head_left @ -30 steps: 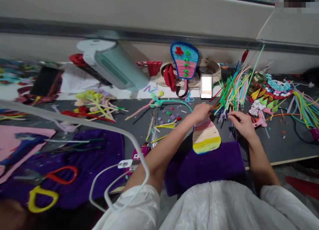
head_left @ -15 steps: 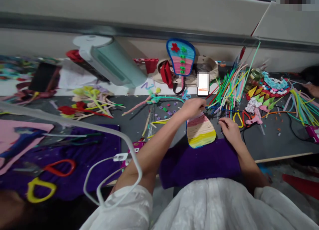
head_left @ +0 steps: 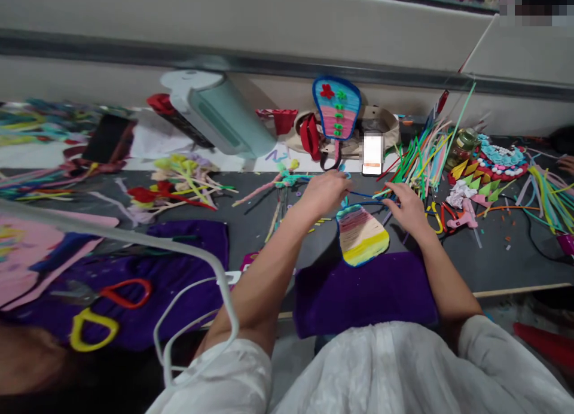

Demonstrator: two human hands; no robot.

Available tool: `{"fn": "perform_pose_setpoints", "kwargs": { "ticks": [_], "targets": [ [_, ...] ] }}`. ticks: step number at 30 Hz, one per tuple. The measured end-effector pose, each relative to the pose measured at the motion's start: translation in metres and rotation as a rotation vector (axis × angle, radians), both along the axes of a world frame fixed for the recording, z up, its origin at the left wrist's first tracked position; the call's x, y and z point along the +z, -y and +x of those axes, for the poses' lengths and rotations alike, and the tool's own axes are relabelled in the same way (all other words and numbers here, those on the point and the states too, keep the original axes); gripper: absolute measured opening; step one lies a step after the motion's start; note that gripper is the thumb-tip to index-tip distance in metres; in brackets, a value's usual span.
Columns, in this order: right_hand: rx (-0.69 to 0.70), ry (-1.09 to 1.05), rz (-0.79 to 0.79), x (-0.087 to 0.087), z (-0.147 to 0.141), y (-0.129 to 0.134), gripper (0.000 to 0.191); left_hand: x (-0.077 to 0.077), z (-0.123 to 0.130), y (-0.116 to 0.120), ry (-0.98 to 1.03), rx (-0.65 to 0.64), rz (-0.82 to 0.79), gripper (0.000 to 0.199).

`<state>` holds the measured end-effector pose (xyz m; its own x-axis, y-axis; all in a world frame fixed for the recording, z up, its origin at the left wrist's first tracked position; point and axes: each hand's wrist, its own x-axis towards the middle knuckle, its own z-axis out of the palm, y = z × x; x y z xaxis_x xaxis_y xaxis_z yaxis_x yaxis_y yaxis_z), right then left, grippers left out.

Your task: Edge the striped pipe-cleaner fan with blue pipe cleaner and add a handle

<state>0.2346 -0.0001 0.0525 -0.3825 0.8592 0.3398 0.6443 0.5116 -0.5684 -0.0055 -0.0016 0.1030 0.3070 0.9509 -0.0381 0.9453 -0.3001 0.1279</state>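
A fan-shaped panel (head_left: 363, 236) with pink, cream and yellow stripes and a blue edge lies before me, its lower end by a purple cloth (head_left: 365, 294). My left hand (head_left: 329, 192) is just above the panel's upper left, fingers curled; what they hold, if anything, is hidden. My right hand (head_left: 406, 206) is at the panel's upper right, with thumb and forefinger apart. Thin blue pipe cleaners (head_left: 365, 195) run between the two hands; I cannot tell whether either hand touches them.
A pipe cleaner bundle (head_left: 426, 163), phone (head_left: 372, 154), glass jar (head_left: 464, 145) and pink glue gun (head_left: 464, 218) lie beyond my right hand. A finished-looking fan (head_left: 337, 109) leans at the back. Scissors (head_left: 94, 306) and a white cable (head_left: 201, 255) are left. Another person's hand (head_left: 567, 163) shows far right.
My left hand has moved left, uncovering the panel's top. My right hand has gone up and left, and its fingers have spread apart. The view has shifted slightly.
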Motion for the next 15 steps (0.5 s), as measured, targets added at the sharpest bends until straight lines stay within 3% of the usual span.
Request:
{"fn": "perform_pose_setpoints", "kwargs": {
  "ticks": [3,5,6,8,10,12,13,15],
  "targets": [
    [0.14,-0.011,-0.029,0.021,-0.01,0.003,0.043,0.049,0.001,0.016,0.021,-0.108,0.146,0.027],
    [0.178,-0.02,-0.11,0.032,-0.014,0.003,0.023,0.079,0.005,0.024,0.115,-0.14,0.269,0.036],
    [0.174,-0.03,-0.145,0.036,-0.013,0.0,0.015,0.091,0.007,0.026,0.144,-0.144,0.354,0.039],
    [0.115,-0.067,-0.175,0.042,-0.005,-0.014,0.017,0.103,0.013,0.023,0.239,-0.098,0.555,0.032],
    [-0.01,-0.126,-0.168,0.043,0.011,-0.04,0.031,0.097,0.021,0.01,0.381,-0.042,0.676,0.041],
    [-0.165,-0.172,-0.161,0.039,0.031,-0.076,0.04,0.074,0.033,-0.014,0.583,0.015,0.676,0.038],
    [-0.283,-0.215,-0.192,0.035,0.041,-0.094,0.04,0.058,0.041,-0.03,0.659,0.056,0.602,0.036],
    [-0.426,-0.222,-0.234,0.023,0.059,-0.127,0.042,0.02,0.06,-0.062,0.706,0.124,0.292,0.034]
  ]
}}
